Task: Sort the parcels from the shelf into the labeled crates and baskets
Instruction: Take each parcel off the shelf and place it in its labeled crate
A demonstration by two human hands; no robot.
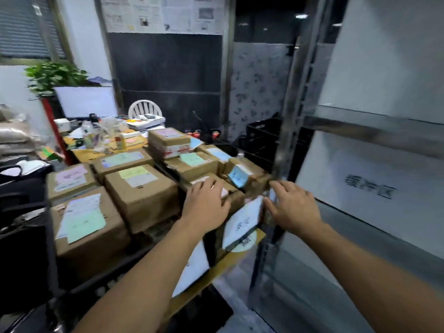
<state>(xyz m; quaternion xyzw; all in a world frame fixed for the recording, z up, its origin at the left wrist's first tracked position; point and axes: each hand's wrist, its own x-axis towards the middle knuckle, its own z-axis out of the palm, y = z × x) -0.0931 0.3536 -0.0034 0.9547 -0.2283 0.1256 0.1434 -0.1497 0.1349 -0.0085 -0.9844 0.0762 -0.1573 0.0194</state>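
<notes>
Left hand [206, 203] fingers flat on parcel [236, 200], right hand [292, 205] fingers apart beside shelf post [285, 150]

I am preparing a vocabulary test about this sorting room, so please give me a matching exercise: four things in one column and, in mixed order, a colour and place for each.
Things:
1. plant
2. chair
3. crate
4. left hand

Descriptions:
A. black, beside the shelf post
B. lying flat on a brown parcel
C. green, far left
D. white, behind the desk

Pairs: 1-C, 2-D, 3-A, 4-B
</notes>
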